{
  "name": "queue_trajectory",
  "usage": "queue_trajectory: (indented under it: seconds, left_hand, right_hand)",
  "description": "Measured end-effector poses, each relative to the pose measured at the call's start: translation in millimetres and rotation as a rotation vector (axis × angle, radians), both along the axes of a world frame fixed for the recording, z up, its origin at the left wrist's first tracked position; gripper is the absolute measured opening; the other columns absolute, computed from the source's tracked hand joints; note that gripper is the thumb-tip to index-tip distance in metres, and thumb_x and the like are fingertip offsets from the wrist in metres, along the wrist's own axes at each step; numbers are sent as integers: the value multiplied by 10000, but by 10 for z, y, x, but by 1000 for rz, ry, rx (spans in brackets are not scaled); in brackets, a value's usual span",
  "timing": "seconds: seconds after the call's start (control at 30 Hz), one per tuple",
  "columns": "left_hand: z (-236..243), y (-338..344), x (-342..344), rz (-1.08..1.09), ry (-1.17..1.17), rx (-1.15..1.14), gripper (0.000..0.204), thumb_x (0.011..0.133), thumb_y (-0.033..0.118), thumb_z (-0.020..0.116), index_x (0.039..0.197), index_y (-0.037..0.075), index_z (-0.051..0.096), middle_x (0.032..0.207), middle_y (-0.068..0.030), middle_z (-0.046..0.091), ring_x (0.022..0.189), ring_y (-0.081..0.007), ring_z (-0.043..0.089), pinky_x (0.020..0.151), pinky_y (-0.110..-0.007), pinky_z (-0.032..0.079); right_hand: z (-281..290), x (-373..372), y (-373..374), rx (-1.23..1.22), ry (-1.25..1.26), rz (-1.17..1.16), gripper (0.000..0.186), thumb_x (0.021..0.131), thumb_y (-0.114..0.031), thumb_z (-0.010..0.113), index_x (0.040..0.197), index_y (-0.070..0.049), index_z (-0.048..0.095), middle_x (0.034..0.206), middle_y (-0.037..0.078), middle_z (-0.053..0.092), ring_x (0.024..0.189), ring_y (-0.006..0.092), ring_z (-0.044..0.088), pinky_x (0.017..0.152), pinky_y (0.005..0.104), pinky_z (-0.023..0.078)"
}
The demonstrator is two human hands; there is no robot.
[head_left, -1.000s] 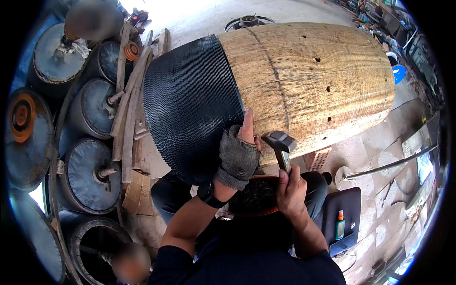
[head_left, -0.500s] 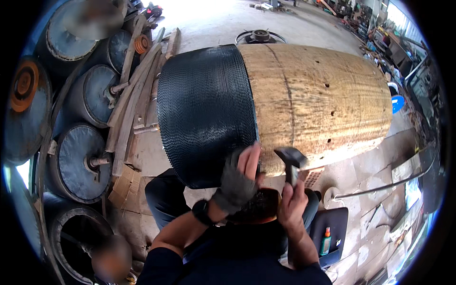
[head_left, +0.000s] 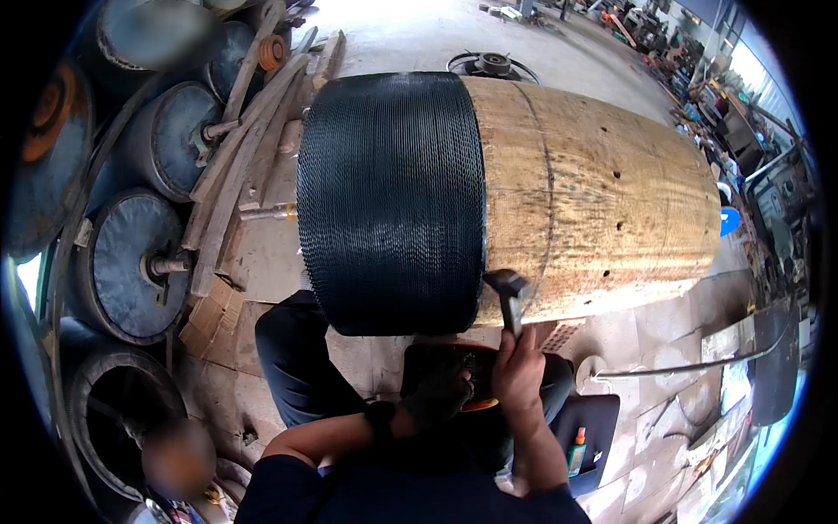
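A large wooden drum [head_left: 602, 192] lies across in front of me, its left part covered by a black, finely ridged sleeve [head_left: 393, 201]. My right hand [head_left: 517, 371] grips the handle of a hammer [head_left: 511, 306]. The hammer's head is at the lower front of the drum, close beside the sleeve's right edge. Down at my lap, my left hand [head_left: 441, 393] wears a dark fingerless glove and is over a dark bowl [head_left: 428, 354]. Its fingers look curled together at the bowl; whatever they hold is hidden in shadow.
Several grey metal drums [head_left: 140, 266] line the left side, with long wooden planks [head_left: 231, 218] leaning near them. To my lower right sit a dark case [head_left: 594, 428] and a small green bottle [head_left: 577, 450]. A bent strip [head_left: 698, 367] crosses the tiled floor.
My left hand has come off the sleeve's right edge and dropped to the bowl. The hammer, still in my right hand, appears nearer the sleeve; the whole view has shifted slightly.
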State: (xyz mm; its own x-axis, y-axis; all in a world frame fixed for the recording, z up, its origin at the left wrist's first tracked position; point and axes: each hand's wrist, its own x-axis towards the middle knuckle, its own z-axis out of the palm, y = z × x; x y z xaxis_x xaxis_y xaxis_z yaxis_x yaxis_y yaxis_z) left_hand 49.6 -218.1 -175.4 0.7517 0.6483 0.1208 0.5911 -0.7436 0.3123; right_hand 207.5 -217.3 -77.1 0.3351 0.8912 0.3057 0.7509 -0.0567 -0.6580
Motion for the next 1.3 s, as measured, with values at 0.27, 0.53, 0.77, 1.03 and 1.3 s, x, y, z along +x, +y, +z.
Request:
queue_trajectory:
  seconds: [0.27,0.53,0.77,1.03,1.3]
  left_hand:
    - [79,53,39,-110,-3,57,154,883,146,601,904,6,661,910,-208,649,873,-351,640,798,-489,510]
    - [869,539,-108,144,-329,71,156,858,125,598,948,1,625,993,-189,638,877,-323,638,732,-448,519]
    - [1660,1885,-272,1,-599,806,391,763,11,679,1134,52,565,1053,-118,609,882,-296,616,758,-426,505]
    - [1650,1997,-219,181,-450,974,542,782,-7,699,1302,76,570,1071,-85,529,901,-249,599,766,-415,508]
    - [1646,2011,-196,169,-500,987,496,785,20,715,1258,78,578,1096,-90,540,911,-256,606,766,-426,516]
  right_hand:
    - [209,-121,-27,217,-4,-105,163,972,-121,570,915,15,502,658,255,599,606,456,612,506,476,476]
    - [252,-95,-152,515,334,75,276,1048,-217,417,967,11,549,637,43,515,530,124,442,511,262,343]
    - [-183,-5,98,26,25,-59,161,973,-162,580,1007,-9,542,724,258,601,672,488,623,529,488,481]
    - [-170,-48,97,54,39,-89,149,958,-137,567,993,5,535,667,230,601,623,463,630,520,485,485]
    - [-141,-46,146,-66,-18,-112,165,972,-157,589,1000,-6,527,708,243,623,667,477,626,540,502,491]
